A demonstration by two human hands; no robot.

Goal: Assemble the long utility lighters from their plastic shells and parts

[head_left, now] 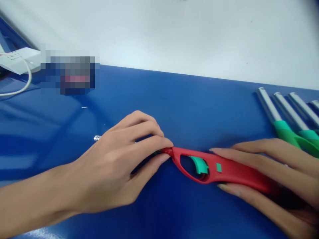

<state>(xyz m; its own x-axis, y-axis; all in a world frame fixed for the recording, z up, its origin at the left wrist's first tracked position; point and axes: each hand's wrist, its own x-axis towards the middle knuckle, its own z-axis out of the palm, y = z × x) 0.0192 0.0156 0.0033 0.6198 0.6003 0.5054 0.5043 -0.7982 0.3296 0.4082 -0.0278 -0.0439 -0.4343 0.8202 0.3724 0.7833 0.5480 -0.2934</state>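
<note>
A red utility lighter point(235, 167) with a green trigger point(199, 165) and a small green switch lies sideways just over the blue table. My left hand point(119, 159) pinches its narrow neck between thumb and fingers. Most of the front tube is hidden under that hand, and only its silver tip point(97, 137) shows at the far side. With thumb and fingers along both edges, my right hand point(271, 166) grips the lighter's handle. The rear end of the handle is covered by the right hand.
Several green lighters point(289, 136) with silver tubes lie in a row at the right. A tiny metal pin or screw point(84, 107) rests on the blue table point(174, 99). At the back left are a white box point(23, 59), a white cable point(28, 81) and a blurred-out object.
</note>
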